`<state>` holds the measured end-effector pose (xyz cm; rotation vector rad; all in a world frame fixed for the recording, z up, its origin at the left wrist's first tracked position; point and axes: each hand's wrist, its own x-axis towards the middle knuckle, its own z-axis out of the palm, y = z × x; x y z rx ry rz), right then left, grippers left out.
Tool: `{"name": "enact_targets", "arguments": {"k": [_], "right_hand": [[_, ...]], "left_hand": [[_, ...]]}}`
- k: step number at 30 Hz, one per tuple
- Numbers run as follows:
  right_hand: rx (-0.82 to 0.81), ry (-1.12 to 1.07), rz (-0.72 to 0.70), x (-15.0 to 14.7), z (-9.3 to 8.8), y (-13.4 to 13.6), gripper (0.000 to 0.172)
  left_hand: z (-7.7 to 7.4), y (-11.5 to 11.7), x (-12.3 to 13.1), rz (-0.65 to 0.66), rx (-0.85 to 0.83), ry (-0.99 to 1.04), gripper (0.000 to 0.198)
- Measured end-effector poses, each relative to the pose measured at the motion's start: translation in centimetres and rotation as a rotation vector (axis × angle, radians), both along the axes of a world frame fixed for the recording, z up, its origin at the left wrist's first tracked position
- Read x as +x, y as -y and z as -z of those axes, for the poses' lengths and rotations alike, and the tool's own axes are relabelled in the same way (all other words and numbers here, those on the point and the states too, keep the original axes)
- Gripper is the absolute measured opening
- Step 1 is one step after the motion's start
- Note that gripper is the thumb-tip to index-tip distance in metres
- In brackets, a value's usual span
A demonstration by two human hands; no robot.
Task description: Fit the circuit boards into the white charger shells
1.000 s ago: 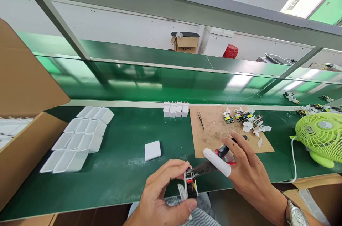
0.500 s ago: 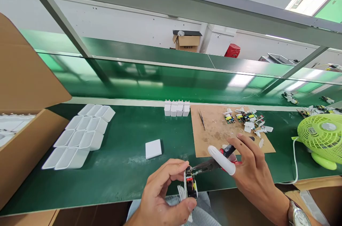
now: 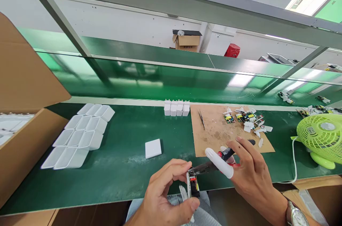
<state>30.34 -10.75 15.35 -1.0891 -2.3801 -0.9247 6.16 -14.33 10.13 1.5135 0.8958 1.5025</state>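
Circuit board [image 3: 193, 185]: pinched on edge between thumb and fingers of the left hand [image 3: 161, 193], at the front edge of the counter [image 3: 120, 172]. Gripping pliers [image 3: 204, 168] by the handle in the partly curled right hand [image 3: 249, 172], tip at the board's upper end. Apparently working on that end; next calling for a steady board and fingertips clear.

Your left hand [image 3: 168, 195] is gripping a circuit board [image 3: 194, 187] showing red, yellow and black parts; your right hand [image 3: 252, 172], wearing a white finger cover [image 3: 219, 163], is working dark pliers [image 3: 203, 168] with black-and-red handles. Below the grip, grey-and-white striped fabric [image 3: 206, 206] is showing; beyond it, a brown sheet [image 3: 213, 121] is contrasting with your green bench [image 3: 117, 176].
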Motion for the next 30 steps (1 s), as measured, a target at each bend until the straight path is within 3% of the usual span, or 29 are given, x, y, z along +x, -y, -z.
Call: {"name": "enact_targets", "arguments": {"k": [11,30], "right_hand": [[-0.009,0.007,0.009,0.16,-0.25,-0.49,0.07],[-0.025,-0.024,0.002,-0.14,-0.11,-0.07,0.061]], "left_hand": [[-0.01,0.35,0.35,-0.008,0.003,0.052,0.05],[0.06,0.34,0.41,0.003,0.0,0.055,0.052]]}}
